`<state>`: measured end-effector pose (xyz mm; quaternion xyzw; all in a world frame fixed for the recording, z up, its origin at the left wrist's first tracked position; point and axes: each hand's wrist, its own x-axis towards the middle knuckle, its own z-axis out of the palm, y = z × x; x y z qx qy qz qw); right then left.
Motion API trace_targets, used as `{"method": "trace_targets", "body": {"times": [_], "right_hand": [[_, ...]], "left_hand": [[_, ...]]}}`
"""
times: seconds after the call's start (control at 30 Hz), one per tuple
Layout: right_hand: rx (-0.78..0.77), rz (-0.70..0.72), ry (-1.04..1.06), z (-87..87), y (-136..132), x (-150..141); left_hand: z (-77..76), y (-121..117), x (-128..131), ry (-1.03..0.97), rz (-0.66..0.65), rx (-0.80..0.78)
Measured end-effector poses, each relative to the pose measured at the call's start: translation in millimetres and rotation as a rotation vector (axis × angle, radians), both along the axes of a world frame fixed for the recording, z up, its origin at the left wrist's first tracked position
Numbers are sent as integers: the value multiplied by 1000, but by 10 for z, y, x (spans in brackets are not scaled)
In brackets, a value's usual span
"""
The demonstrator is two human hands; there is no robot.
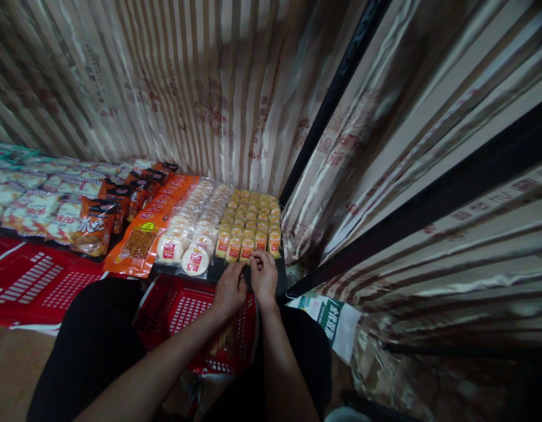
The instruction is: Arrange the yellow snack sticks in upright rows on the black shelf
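Observation:
Several rows of small yellow wrapped snack packs (251,220) with red labels stand on the right end of a dark shelf. My left hand (230,289) and my right hand (264,278) are close together at the lower front edge of these rows. Both have their fingers curled and pinched around the bottom of a front snack pack (246,248). The fingertips partly hide where they grip. Left of the yellow packs lie rows of clear-wrapped round white crackers (195,259) with red labels.
Further left are an orange snack bag (136,249), brown-and-orange bags (95,225) and white packs (29,208). A red basket (183,305) sits below my arms, and another red basket (29,278) is at the left. Striped curtain (200,88) and dark poles (332,105) enclose the shelf.

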<state>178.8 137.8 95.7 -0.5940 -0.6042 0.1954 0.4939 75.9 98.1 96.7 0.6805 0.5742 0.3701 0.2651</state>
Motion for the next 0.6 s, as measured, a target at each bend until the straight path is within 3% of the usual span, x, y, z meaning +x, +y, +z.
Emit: {"method": "trace_targets", "body": {"times": [0.3,0.6], "right_hand": [[-2,-33,29,59,-134,-37],[-10,191,-25,79,-305,-159]], "left_hand": [[50,-87,-21,-79,-29,35],[-36,-219,-147,-85,-27,4]]}}
